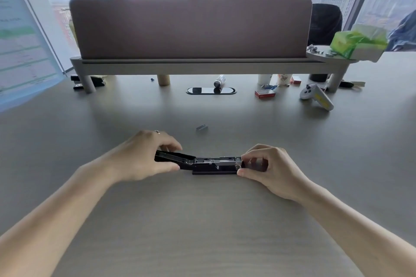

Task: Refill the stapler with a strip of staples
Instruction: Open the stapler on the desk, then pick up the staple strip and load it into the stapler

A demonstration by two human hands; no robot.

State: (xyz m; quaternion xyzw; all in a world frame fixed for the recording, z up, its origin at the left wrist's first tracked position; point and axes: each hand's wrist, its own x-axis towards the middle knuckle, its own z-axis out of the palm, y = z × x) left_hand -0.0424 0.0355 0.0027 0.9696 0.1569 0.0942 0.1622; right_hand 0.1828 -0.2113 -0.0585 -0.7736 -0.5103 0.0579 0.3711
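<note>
A black stapler (pixel 211 164) lies flat on the grey desk, swung fully open so its metal staple channel faces up. My left hand (pixel 144 157) grips the folded-back black lid at the stapler's left end. My right hand (pixel 267 168) pinches the right end of the metal channel and base between thumb and fingers. A short strip of staples (pixel 202 128) lies loose on the desk just beyond the stapler, touching neither hand.
A red staple box (pixel 265 93) sits further back right, beside a grey game controller (pixel 316 95). A glue tube (pixel 219 80), cups (pixel 264 79) and a desk riser with a brown divider panel (pixel 191 27) line the back. An oval cable port (pixel 211 90) lies mid-desk.
</note>
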